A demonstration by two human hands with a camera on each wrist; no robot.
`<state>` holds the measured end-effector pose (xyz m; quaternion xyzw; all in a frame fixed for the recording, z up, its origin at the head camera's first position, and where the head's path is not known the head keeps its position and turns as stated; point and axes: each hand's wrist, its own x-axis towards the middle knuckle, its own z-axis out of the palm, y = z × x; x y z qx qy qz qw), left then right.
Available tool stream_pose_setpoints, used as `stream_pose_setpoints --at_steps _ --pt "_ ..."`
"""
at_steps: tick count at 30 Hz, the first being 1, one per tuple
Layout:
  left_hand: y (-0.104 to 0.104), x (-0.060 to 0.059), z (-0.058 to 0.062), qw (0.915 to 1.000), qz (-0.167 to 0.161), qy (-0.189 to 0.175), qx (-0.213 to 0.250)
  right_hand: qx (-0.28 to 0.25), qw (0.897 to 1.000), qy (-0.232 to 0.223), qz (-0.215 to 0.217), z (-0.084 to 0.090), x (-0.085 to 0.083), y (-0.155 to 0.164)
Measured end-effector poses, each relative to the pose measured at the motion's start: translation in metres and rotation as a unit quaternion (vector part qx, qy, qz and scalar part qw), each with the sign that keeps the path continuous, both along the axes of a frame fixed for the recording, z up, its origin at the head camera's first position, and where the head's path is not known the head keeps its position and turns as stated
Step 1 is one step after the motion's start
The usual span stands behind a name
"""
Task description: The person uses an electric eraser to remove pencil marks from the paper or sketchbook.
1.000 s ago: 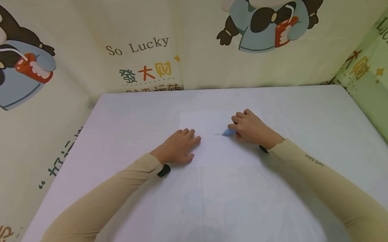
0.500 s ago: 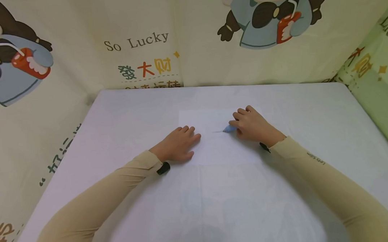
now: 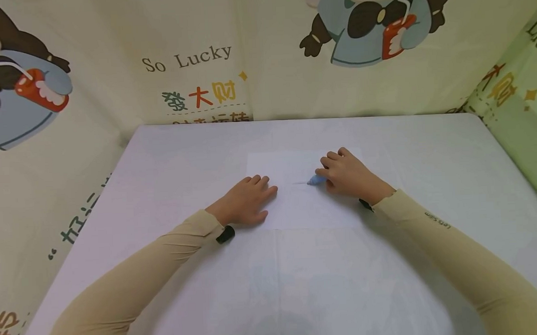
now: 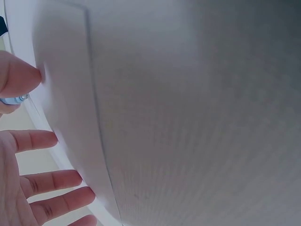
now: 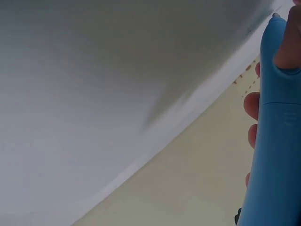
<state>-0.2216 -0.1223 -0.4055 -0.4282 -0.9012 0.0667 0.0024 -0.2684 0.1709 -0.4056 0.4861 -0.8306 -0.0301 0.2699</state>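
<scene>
A sheet of white paper [image 3: 293,211] lies on the white-covered table. My left hand [image 3: 246,201] rests on its left part with fingers spread and fairly straight; in the left wrist view the fingertips [image 4: 70,179] meet the sheet. In my right hand [image 3: 347,174] is a thick, light blue pen [image 5: 277,136], gripped with fingers and thumb curled round its body. Its narrow metal tip points left and down at the paper, at the right end of a short, faint line [image 3: 299,183]. The pen's rear part is hidden by the hand in the head view.
The white table [image 3: 196,150] reaches back to a cream curtain [image 3: 272,52] with cartoon figures and lettering. Similar printed cloth hangs at both sides. A dark wrist device [image 3: 225,235] sits under the left cuff, and another [image 3: 365,204] under the right.
The pen tip shifted slightly right, then slightly back left, staying by the faint line. My left hand keeps its place on the paper. The head view tilted a little.
</scene>
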Motion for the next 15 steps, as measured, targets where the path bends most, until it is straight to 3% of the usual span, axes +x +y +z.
stream_pose_setpoints --at_steps 15 --pt "-0.0013 0.002 0.0019 1.0 -0.005 0.005 0.007 0.0 1.0 -0.005 -0.007 0.0009 0.0026 -0.002"
